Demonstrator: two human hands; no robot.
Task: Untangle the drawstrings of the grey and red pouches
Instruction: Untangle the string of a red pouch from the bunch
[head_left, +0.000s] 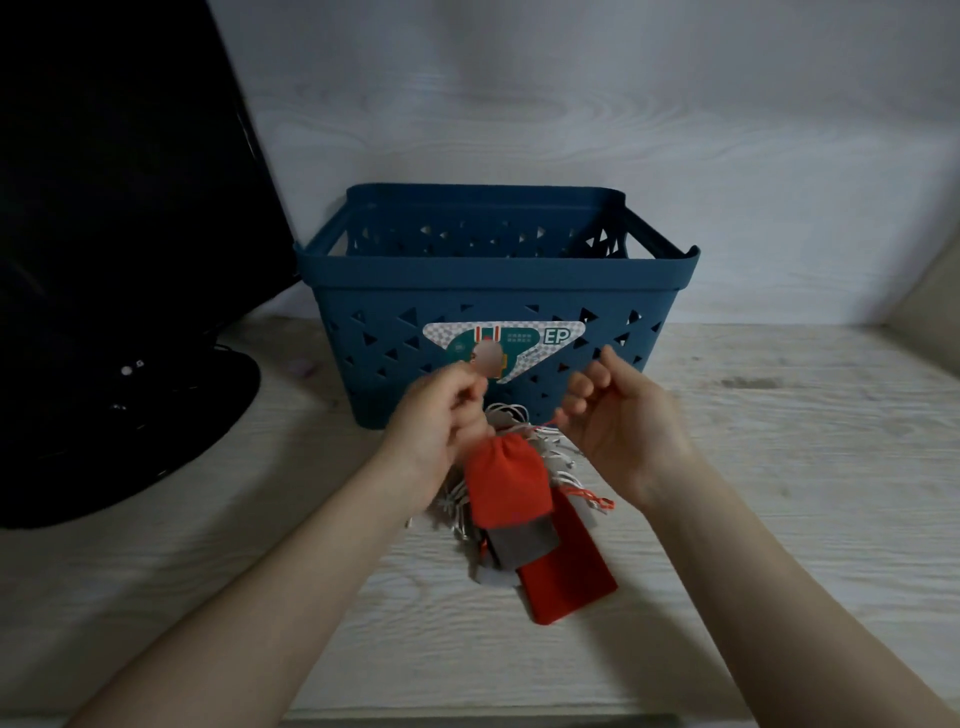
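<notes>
A red pouch hangs from my left hand, whose fingers pinch its gathered top above the table. Under it a grey pouch and a second red pouch lie on the wooden table. A tangle of white drawstrings runs between and below my hands, and a red string end trails off to the right. My right hand is raised beside the tangle with its fingers curled; a thin red string seems to run to its fingertips, though the grip is blurred.
A blue plastic basket with triangular holes and a sticker stands just behind my hands. A black monitor with its round base fills the left side. A pale wall rises behind the table.
</notes>
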